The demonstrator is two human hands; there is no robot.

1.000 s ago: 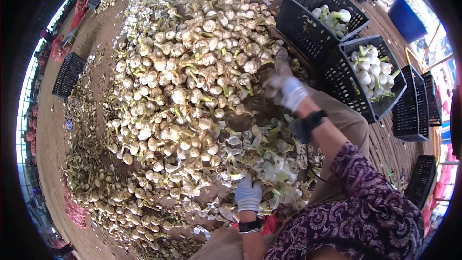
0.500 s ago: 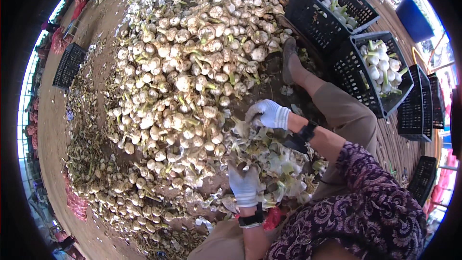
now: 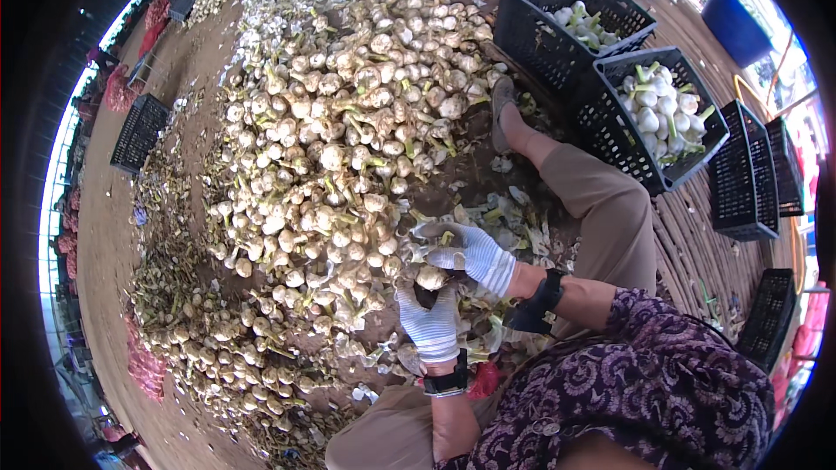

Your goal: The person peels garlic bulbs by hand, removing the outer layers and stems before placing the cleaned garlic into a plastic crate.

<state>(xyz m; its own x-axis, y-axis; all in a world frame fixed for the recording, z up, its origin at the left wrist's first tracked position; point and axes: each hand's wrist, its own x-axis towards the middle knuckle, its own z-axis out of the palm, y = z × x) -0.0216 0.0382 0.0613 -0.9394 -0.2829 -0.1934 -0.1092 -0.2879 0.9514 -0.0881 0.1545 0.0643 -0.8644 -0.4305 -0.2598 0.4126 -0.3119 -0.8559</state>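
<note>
Both my hands wear white striped work gloves with greyish fingertips. A garlic bulb [image 3: 430, 278] sits between them, pale with some brown on it. From below, the fingers of my left hand [image 3: 430, 324] curl round the bulb. My right hand [image 3: 471, 254] bends over its upper side, fingers closed in against it; its exact fingertip contact is partly hidden. Just beyond my hands spreads a large heap of garlic bulbs [image 3: 335, 157], many with short green stems. Loose papery garlic skins [image 3: 501, 218] lie beside my right hand.
At the right, black plastic crates [image 3: 610, 113] hold trimmed white garlic [image 3: 664, 109]. More black crates [image 3: 743, 170] stand farther right, near a blue tub [image 3: 736, 24]. My outstretched leg [image 3: 601, 196] lies between heap and crates. A red mesh sack [image 3: 144, 361] rests at the left.
My right hand has come down and toward my left hand from over the loose skins. A garlic bulb now shows between the two hands. The whole view has shifted slightly.
</note>
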